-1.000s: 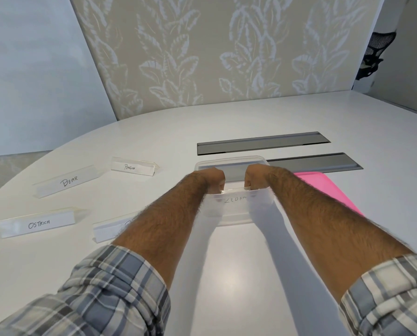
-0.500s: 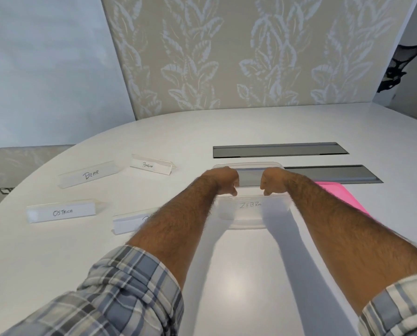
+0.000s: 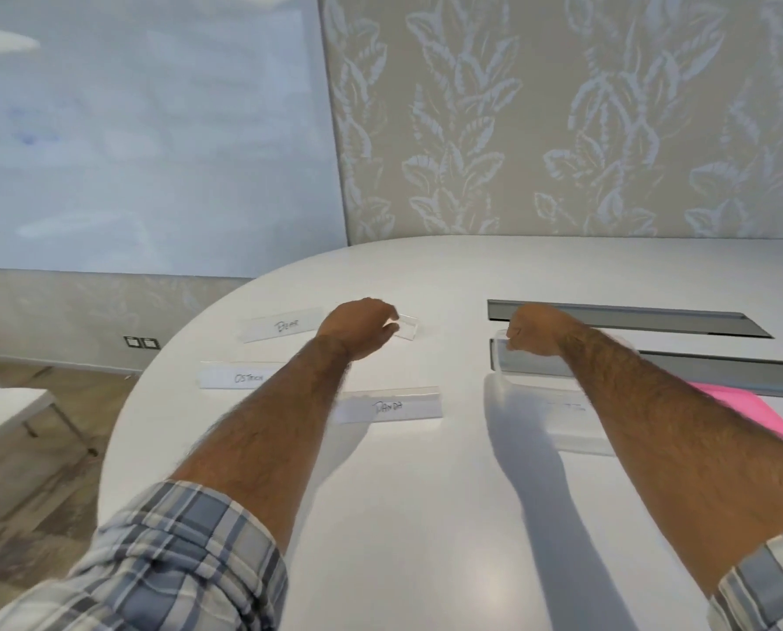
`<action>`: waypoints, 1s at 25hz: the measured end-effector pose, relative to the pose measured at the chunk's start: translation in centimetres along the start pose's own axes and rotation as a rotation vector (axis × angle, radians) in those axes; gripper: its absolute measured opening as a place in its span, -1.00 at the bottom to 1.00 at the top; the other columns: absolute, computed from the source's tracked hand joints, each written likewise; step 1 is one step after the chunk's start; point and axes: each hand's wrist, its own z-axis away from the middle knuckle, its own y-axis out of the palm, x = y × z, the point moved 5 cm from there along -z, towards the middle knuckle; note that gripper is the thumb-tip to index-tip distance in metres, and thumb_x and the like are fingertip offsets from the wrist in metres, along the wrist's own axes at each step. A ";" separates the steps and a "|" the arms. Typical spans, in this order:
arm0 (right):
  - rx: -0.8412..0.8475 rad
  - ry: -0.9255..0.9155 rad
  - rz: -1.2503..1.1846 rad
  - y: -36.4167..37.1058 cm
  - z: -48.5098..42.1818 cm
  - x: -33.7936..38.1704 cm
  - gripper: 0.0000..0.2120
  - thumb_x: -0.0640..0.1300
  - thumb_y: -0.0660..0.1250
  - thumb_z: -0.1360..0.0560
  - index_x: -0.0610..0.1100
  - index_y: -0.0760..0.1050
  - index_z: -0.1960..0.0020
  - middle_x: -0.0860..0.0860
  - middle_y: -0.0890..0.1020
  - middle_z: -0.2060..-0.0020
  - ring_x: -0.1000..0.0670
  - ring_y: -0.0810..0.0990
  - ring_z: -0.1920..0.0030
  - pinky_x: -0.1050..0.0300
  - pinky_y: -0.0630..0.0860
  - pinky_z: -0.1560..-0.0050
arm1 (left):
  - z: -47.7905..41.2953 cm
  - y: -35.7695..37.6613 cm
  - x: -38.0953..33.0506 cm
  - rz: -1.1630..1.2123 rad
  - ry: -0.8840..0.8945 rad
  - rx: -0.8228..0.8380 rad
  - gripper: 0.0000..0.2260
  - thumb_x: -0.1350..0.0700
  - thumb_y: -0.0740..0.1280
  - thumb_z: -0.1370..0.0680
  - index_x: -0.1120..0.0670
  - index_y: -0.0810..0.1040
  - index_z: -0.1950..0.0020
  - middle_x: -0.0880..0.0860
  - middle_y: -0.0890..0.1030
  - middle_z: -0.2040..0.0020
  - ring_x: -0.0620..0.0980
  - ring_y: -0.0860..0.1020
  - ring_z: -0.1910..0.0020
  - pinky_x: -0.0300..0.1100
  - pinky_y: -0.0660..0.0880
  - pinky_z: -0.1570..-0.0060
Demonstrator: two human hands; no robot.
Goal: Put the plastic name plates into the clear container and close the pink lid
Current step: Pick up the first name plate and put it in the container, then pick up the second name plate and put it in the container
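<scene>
Clear plastic name plates lie on the white table: "Bear" [image 3: 285, 324], "Ostrich" [image 3: 244, 378] and "Panda" [image 3: 389, 406]. My left hand [image 3: 358, 327] is curled over a fourth plate [image 3: 409, 327] at the back, fingers and thumb pinching it; only its right end shows. The clear container [image 3: 583, 441] stands to the right with one plate [image 3: 567, 407] inside, its writing blurred. My right hand [image 3: 535, 332] hovers with curled fingers over the container's far left corner, holding nothing I can see. The pink lid [image 3: 740, 409] lies flat right of the container, partly behind my right forearm.
Two dark grey slots [image 3: 631, 318] are set into the table behind the container. The table's curved edge [image 3: 153, 357] runs close to the left of the plates, with floor and a white chair [image 3: 7, 407] beyond it. A patterned wall stands behind.
Both hands have left the plate lying in the container. My left hand moved left onto the back plate; my right hand stayed over the container. The view swung left.
</scene>
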 end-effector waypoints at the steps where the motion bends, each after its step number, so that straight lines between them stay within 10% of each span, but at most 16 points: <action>1: -0.009 0.010 -0.019 0.2 -0.5 1.3 -0.73 -0.01 0.31 -0.52 -0.20 0.61 0.16 -0.03 0.51 0.18 0.00 0.47 0.07 0.22 0.35 0.08 | 1.3 0.0 2.5 -0.001 -0.033 -0.002 -0.69 -0.07 0.20 -0.65 -0.04 0.55 -0.33 -0.01 0.58 -0.32 0.04 0.50 -0.32 -0.06 0.42 -0.23; 5: 0.003 -0.002 -0.091 1.2 -2.2 8.2 -0.73 0.05 0.37 -0.45 -0.07 0.44 0.32 0.04 0.54 0.24 -0.09 0.53 0.03 0.10 0.47 0.00 | 6.3 -0.3 12.5 -0.023 -0.157 -0.020 -0.71 -0.06 0.18 -0.65 -0.05 0.59 -0.27 -0.01 0.60 -0.27 0.05 0.54 -0.27 -0.05 0.47 -0.17; 13: -0.031 -0.080 -0.137 2.8 -7.5 24.2 -0.34 0.09 0.42 -0.45 -0.07 0.32 -0.47 -0.04 0.38 -0.45 -0.07 0.33 -0.44 0.03 0.28 -0.43 | 11.5 2.2 28.3 0.021 -0.284 0.146 -0.59 -0.16 0.19 -0.63 -0.06 0.44 -0.44 -0.06 0.45 -0.45 0.00 0.40 -0.42 -0.01 0.37 -0.35; 25: 0.041 -0.088 -0.112 8.9 -14.0 36.7 -0.40 0.03 0.35 -0.52 -0.06 0.27 -0.51 0.00 0.32 -0.49 -0.04 0.26 -0.50 -0.02 0.23 -0.47 | 9.6 6.9 34.6 0.168 -0.232 0.322 -0.39 -0.25 0.43 -0.44 -0.12 0.43 -0.45 -0.07 0.43 -0.46 -0.02 0.39 -0.43 0.00 0.39 -0.34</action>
